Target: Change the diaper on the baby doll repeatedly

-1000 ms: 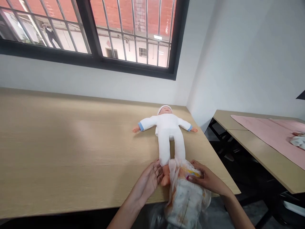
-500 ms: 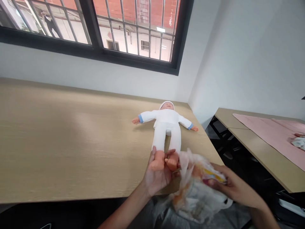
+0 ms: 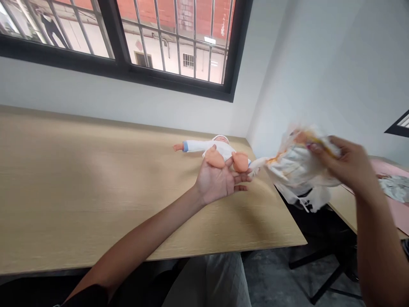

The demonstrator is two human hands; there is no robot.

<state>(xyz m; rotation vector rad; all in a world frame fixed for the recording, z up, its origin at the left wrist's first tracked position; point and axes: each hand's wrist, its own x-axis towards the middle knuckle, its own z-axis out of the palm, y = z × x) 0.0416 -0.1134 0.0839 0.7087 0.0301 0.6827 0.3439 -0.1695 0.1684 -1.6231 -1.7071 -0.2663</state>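
Note:
A baby doll in a white suit and cap lies on its back on the wooden table, near the far right corner. My left hand is closed under its two bare feet and holds the legs raised off the table. My right hand is up in the air to the right, gripping a crumpled white diaper with orange and yellow print. The diaper hangs beside the doll's feet, past the table's right edge, and is blurred by motion.
A barred window runs along the far wall. A second table stands at the right with a pink cloth and a bundle of white fabric on it. A gap with dark floor separates the two tables.
My left hand took hold of the doll's feet and lifted the legs. My right hand pulled the diaper from the near table edge up and out to the right.

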